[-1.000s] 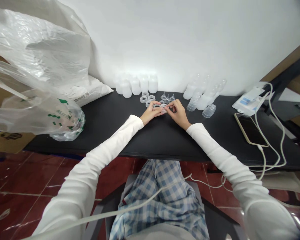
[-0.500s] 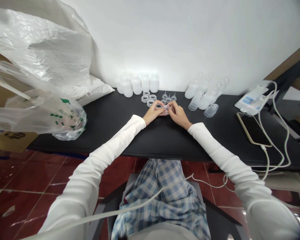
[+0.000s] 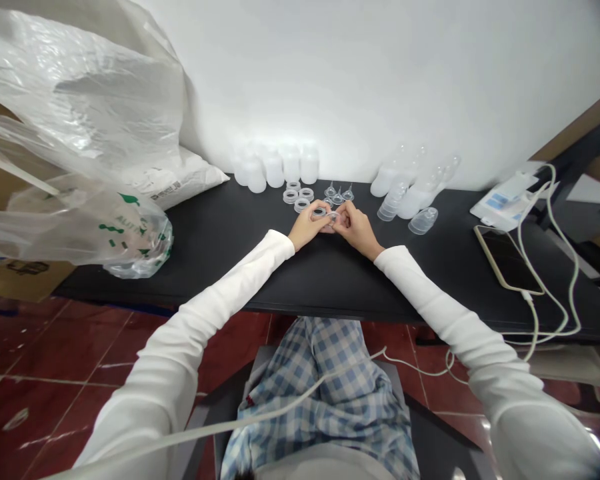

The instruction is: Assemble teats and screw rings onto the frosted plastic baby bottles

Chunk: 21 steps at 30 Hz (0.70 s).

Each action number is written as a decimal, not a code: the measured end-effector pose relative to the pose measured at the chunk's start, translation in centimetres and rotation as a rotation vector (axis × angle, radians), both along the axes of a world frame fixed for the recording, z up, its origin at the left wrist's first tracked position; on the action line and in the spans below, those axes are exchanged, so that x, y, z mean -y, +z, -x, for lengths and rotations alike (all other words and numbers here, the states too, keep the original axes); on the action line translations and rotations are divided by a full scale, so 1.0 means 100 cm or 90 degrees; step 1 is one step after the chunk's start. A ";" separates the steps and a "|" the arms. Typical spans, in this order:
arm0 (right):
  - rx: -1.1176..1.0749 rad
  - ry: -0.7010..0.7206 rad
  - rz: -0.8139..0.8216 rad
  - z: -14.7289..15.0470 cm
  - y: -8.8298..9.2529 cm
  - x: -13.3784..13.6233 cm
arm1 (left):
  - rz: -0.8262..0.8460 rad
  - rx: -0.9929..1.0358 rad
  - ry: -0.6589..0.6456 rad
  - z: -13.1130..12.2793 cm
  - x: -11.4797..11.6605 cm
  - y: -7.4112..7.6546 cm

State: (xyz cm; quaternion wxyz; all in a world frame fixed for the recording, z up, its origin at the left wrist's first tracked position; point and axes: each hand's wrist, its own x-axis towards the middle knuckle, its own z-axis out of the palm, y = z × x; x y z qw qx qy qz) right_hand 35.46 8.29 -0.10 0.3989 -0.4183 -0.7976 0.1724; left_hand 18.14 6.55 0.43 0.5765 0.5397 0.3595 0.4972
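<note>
The only view comes from a camera on the person's head, which looks forward and down, with the lap [image 3: 330, 353] very near below, the left hand [image 3: 306, 227] and the right hand [image 3: 359, 231] farther away, and the wall [image 3: 350, 87] behind the black table [image 3: 330, 280].

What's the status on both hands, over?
Left hand and right hand: fingers on one translucent ring. Loose rings just beyond. Nothing visibly blocking.
</note>
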 end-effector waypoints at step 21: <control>-0.130 0.058 0.046 0.001 0.003 0.007 | 0.016 -0.013 0.021 0.002 0.000 0.003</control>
